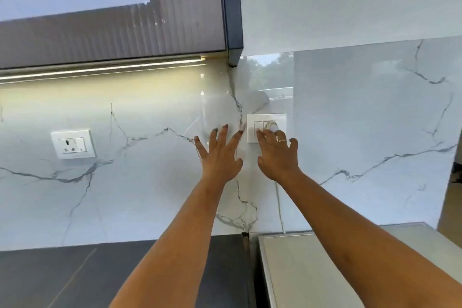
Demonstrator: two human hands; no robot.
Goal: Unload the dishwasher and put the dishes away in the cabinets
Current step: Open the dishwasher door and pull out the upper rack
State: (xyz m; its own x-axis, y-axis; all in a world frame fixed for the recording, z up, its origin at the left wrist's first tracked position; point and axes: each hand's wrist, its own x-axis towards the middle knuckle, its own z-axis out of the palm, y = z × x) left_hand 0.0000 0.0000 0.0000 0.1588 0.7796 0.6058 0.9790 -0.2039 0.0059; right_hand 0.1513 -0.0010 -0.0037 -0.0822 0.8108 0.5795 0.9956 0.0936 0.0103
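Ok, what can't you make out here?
- Switch plate: head view, right hand covers its lower part.
- Cabinet contents: head view, ribbed door blurs them.
- Cord: head view, lower end hidden behind the white top, itself cut off by the bottom edge.

Grey-veined white fills my view.
I see a white backsplash (125, 182) veined grey, a ribbed grey cabinet front (112, 32) upper left, a dark grey counter (62, 277) lower left, a white switch plate (252, 132) centre.
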